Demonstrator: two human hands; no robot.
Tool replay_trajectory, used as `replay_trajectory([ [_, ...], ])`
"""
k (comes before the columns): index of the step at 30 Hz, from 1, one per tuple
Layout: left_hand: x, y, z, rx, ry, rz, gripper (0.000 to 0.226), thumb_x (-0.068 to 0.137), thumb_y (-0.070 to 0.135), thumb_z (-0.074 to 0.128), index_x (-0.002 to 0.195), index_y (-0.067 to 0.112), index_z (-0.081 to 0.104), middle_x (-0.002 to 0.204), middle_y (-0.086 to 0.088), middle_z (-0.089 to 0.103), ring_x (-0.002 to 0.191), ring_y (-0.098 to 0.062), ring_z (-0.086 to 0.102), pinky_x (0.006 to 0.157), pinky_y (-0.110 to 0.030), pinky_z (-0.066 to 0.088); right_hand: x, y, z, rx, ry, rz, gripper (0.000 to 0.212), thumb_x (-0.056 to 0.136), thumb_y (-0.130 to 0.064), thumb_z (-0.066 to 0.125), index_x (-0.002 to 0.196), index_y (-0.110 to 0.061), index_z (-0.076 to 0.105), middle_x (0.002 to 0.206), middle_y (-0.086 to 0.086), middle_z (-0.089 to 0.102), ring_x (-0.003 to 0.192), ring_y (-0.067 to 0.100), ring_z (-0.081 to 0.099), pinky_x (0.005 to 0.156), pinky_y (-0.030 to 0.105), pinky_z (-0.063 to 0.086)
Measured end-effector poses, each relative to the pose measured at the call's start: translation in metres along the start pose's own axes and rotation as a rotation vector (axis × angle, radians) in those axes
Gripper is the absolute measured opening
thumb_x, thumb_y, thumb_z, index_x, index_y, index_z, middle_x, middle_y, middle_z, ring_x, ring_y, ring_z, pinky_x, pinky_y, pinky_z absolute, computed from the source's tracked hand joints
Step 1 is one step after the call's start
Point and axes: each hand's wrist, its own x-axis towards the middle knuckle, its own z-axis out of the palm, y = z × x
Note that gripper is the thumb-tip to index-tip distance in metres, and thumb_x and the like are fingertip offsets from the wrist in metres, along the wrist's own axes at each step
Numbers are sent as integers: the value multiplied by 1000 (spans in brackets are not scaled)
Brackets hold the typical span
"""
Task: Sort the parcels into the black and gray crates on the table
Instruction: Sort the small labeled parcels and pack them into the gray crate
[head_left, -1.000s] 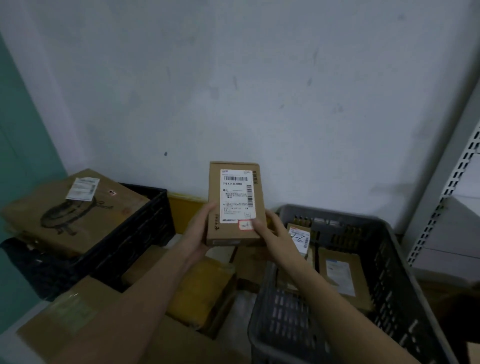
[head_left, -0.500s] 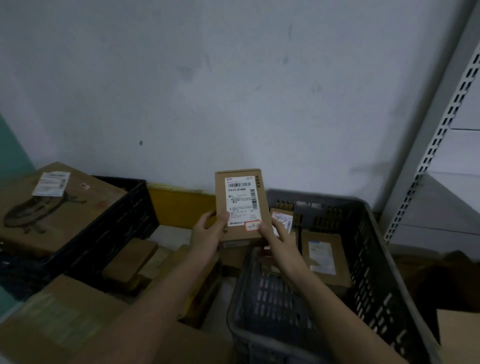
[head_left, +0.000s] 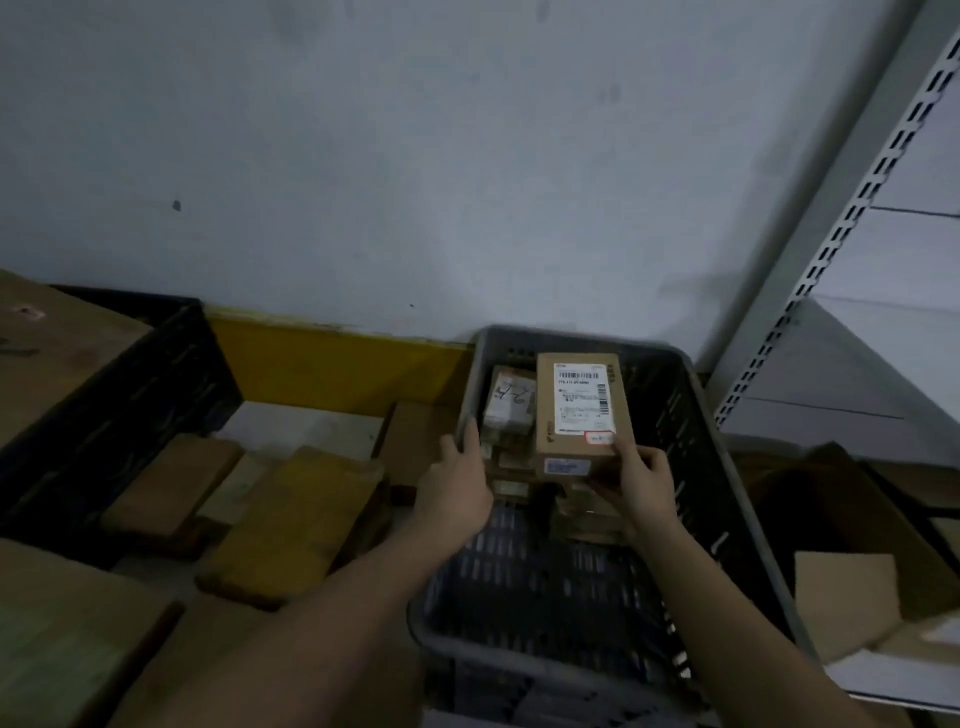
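- Parcel (head_left: 576, 410): label up, over the gray crate (head_left: 727, 467), above the parcels stacked at its far end.
- Right hand (head_left: 641, 480): pinches the parcel's near corner, thumb on the label.
- Left hand (head_left: 457, 480): fingers loose, at the crate's left wall, holding nothing.
- Lower the parcel flat onto the stack; release only once seated.
- Judged risk: tipping onto the smaller marked box (head_left: 509, 400) beside it.

parcel stockroom | labelled cartons (head_left: 579, 410) | crates (head_left: 727, 467) | slotted shelving (head_left: 852, 208)

Both forearms reach forward; the right hand (head_left: 641, 480) pinches a parcel (head_left: 579, 415), the left hand (head_left: 457, 486) hovers beside it with fingers extended.
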Motion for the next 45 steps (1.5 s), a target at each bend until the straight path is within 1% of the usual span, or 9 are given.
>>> replay_trajectory([
  [8,2,-4,4,37,3,-4,87,97,8,53,159,23,-7,155,-17,22,117,-36,54,80,-36,50,50,25,0,27,79,145,42,97,-30,62,131,-12,46,120,11,55,106,28,59,91,49,57],
  [14,3,-3,11,120,19,-26,89,97,12,54,158,23,-10,157,-19,19,113,-36,55,74,-33,46,85,49,11,-95,51,150,13,91,-33,67,89,-25,57,110,11,68,92,25,68,90,46,58],
  [18,4,-1,14,195,37,-22,89,98,13,55,158,20,-10,151,-19,25,100,-30,60,63,-29,40,85,57,15,-16,74,165,25,91,-33,68,110,-22,55,102,3,66,96,25,67,92,41,56],
  [22,5,-1,15,218,56,-22,90,98,14,55,158,20,-12,149,-19,27,97,-28,59,63,-28,42,84,59,19,-105,51,118,56,86,-37,73,132,-17,50,128,8,63,111,27,63,98,43,53],
  [26,5,-1,17,205,46,-33,91,97,13,55,158,22,-12,149,-17,27,99,-29,58,64,-29,42,83,54,16,-251,72,87,56,93,-34,67,138,-9,47,127,8,60,112,25,59,67,19,44],
  [33,9,-2,21,184,47,-43,86,98,12,53,158,23,-9,149,-16,28,105,-31,56,67,-31,41,86,53,17,-316,17,79,60,93,-37,66,140,-8,42,135,14,58,117,31,60,100,46,50],
  [35,9,-1,19,107,41,-49,83,98,13,51,159,26,-4,150,-15,29,111,-33,54,72,-34,44,80,48,16,-337,31,98,64,92,-41,65,141,-7,41,136,15,56,119,33,58,101,47,48],
  [39,9,-15,7,-326,13,-81,66,102,34,44,159,32,10,161,-11,26,141,-33,35,113,-45,35,61,28,13,-338,320,-6,53,98,-30,55,142,-3,41,143,20,45,127,40,49,104,46,42],
  [45,-13,-58,-37,-482,21,-78,53,105,44,37,155,26,31,153,-1,41,137,-22,43,110,-37,39,17,-35,42,-311,-10,-319,21,102,-15,47,116,-5,59,105,10,65,76,14,58,64,26,45],
])
